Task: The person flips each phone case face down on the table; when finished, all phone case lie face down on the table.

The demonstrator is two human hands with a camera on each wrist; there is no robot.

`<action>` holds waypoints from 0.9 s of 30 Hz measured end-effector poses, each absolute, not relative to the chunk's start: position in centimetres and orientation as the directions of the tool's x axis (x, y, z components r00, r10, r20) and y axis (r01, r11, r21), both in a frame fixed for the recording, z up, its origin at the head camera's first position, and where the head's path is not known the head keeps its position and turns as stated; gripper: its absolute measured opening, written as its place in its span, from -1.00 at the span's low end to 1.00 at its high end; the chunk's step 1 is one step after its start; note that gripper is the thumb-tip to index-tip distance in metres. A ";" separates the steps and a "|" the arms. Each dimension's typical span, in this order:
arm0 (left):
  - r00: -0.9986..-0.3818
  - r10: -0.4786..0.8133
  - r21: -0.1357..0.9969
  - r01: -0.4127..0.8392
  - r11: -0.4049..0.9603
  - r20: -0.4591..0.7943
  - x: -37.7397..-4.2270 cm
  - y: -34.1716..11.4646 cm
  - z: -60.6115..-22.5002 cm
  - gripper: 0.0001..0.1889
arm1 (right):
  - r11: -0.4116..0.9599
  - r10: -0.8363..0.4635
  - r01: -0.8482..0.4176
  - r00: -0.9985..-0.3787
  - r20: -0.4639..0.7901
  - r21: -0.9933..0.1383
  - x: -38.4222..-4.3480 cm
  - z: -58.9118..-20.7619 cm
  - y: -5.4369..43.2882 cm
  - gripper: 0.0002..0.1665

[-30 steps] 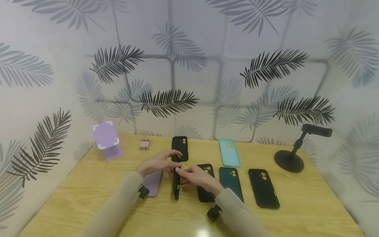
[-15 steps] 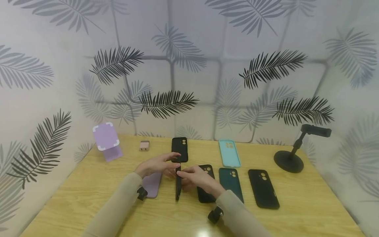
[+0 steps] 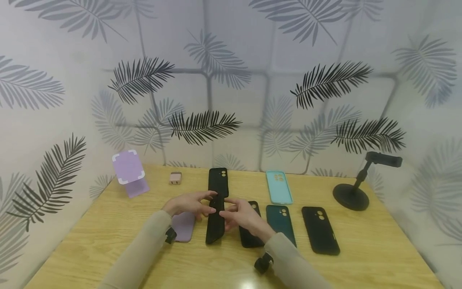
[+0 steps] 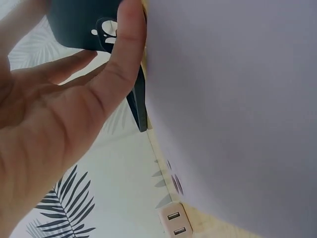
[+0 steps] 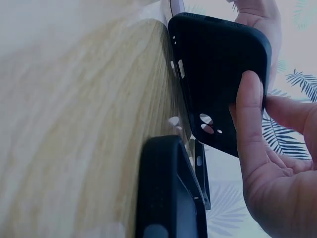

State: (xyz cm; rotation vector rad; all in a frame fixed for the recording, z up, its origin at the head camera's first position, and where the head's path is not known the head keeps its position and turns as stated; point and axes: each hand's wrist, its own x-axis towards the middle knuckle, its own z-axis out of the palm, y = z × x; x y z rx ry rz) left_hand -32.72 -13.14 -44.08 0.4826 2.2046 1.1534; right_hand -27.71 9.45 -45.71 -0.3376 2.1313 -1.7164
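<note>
Head view: I find left hand (image 3: 188, 204) and right hand (image 3: 244, 217) pinching the case (image 3: 215, 225), tilted over the tabletop (image 3: 90, 233). Left wrist: a finger (image 4: 130, 29) partly hides its cutouts (image 4: 103, 38). Right wrist: thumb (image 5: 250, 109) lies flat on it; I advise light, even pressure.

White glare on near tabletop (image 3: 202, 267)

1. An indoor tabletop corner; whether in a home, shop or studio cannot be told.
2. Pale walls with a grey-and-black leaf print (image 3: 238, 96) fill the frame's upper half and close in both sides.
3. A yellowish wood-grain table (image 3: 90, 237) spans the lower half, with a bright reflection (image 3: 247, 284) at bottom centre.
4. Phone goods stand about: lilac stand (image 3: 128, 166) at left, black stand (image 3: 351, 196) at right, phone cases (image 3: 279, 187) between.
</note>
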 end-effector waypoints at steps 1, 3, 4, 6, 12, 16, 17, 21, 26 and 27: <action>-0.754 0.562 0.826 0.046 0.561 -0.340 -32.7 -13.2 -44.1 -0.19 | 0.227 -0.412 0.048 -0.900 -0.141 -0.973 -27.7 -45.8 9.5 -0.21; -0.755 0.561 0.822 0.052 0.567 -0.339 -32.7 -13.2 -44.0 -0.22 | 0.232 -0.412 0.037 -0.902 -0.133 -0.972 -27.8 -45.9 9.6 -0.15; -0.757 0.558 0.820 0.053 0.569 -0.339 -32.7 -13.3 -44.0 -0.24 | 0.234 -0.413 0.029 -0.902 -0.127 -0.972 -27.8 -46.0 9.7 -0.14; -0.761 0.552 0.822 0.045 0.568 -0.340 -32.7 -13.3 -44.0 -0.29 | 0.243 -0.415 0.021 -0.901 -0.123 -0.970 -27.7 -46.0 9.8 -0.13; -0.772 0.532 0.815 0.031 0.578 -0.348 -32.7 -13.4 -44.0 -0.36 | 0.302 -0.411 0.024 -0.899 -0.153 -0.953 -27.7 -46.0 10.2 -0.16; -0.782 0.519 0.802 0.042 0.596 -0.345 -32.8 -13.3 -44.0 -0.39 | 0.352 -0.393 0.021 -0.904 -0.168 -0.936 -27.9 -46.1 10.3 -0.19; -0.785 0.515 0.800 0.041 0.599 -0.345 -32.9 -13.3 -44.0 -0.40 | 0.359 -0.390 0.018 -0.905 -0.168 -0.933 -27.9 -46.2 10.2 -0.20; -0.788 0.517 0.792 0.063 0.607 -0.334 -33.1 -13.2 -44.0 -0.42 | 0.374 -0.381 -0.002 -0.912 -0.152 -0.927 -28.0 -46.3 10.1 -0.23; -0.787 0.518 0.786 0.070 0.614 -0.334 -33.3 -13.2 -44.1 -0.42 | 0.412 -0.351 -0.015 -0.925 -0.144 -0.911 -27.9 -46.3 9.8 -0.25; -0.787 0.517 0.785 0.069 0.615 -0.336 -33.3 -13.2 -44.1 -0.42 | 0.424 -0.342 -0.014 -0.928 -0.146 -0.905 -27.9 -46.2 9.7 -0.26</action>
